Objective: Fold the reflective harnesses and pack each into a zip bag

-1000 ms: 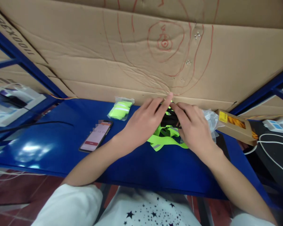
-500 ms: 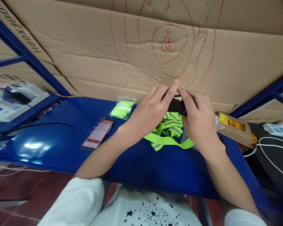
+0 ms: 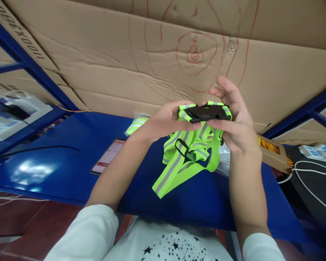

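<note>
Both hands hold a black plastic buckle (image 3: 210,112) joined to neon-yellow reflective straps (image 3: 176,166), raised in front of the cardboard. My left hand (image 3: 170,119) is closed on the buckle's left end, its thumb along the lower edge. At the other end, my right hand (image 3: 239,123) grips with the thumb below, while its upper fingers are partly raised behind. Below the hands the straps bunch up and a loop hangs toward the front. A black strap slider (image 3: 182,147) sits on one strap. The fingers behind the buckle are partly hidden.
A bagged neon-yellow bundle (image 3: 136,125) and a phone (image 3: 108,157) lie left on the blue table (image 3: 57,156). Clear plastic bags (image 3: 225,161) lie beneath the right hand. An open cardboard box (image 3: 274,154) stands right. A cardboard panel (image 3: 103,72) with red rings closes off the back.
The hands have turned and drawn slightly apart, bringing the buckle into full view. The right hand's fingers have opened upward. The straps have been lifted, and a loop now hangs further toward the front.
</note>
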### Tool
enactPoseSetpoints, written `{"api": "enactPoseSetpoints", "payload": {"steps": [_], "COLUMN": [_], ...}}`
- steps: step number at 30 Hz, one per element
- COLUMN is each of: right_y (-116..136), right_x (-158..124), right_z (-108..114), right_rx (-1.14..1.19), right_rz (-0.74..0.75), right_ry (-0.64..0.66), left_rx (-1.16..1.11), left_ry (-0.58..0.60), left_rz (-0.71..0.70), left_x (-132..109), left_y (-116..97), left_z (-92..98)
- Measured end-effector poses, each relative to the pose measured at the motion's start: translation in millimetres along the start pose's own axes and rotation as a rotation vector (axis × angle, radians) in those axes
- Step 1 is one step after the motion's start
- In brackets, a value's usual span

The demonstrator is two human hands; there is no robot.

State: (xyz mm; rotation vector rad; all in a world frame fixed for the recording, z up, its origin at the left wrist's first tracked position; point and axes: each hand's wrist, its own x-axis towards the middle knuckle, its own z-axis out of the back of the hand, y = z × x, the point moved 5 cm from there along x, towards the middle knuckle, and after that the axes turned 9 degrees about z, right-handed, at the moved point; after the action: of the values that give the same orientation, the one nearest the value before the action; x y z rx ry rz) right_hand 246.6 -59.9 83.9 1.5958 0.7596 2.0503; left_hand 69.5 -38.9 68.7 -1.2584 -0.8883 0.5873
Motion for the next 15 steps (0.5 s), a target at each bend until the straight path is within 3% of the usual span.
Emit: {"api": "enactPoseSetpoints", "payload": {"steps": [3, 7, 11, 15], "right_y": [4, -8, -21, -30], "right_x": [-4, -11, -14, -17], "right_z": [-3, -14, -19, -23], "right_rx": [0.168, 0.345, 0.364, 0.324], "right_rz": [-0.09, -0.31, -0.373, -0.36], "right_ry": [0.076, 0.233, 0.187, 0.11], "left_rx": [-0.249, -0.274, -0.214, -0.126], "left_ry": [0.034, 0.092, 0.1, 0.053], "left_rz": [-0.019, -0.01, 0.063, 0.051], "left_x": [-4, -10, -9, -8], "left_y": [-6, -12, -7, -1], "left_z": [0.4, -0.1, -1.2, 0.5]}}
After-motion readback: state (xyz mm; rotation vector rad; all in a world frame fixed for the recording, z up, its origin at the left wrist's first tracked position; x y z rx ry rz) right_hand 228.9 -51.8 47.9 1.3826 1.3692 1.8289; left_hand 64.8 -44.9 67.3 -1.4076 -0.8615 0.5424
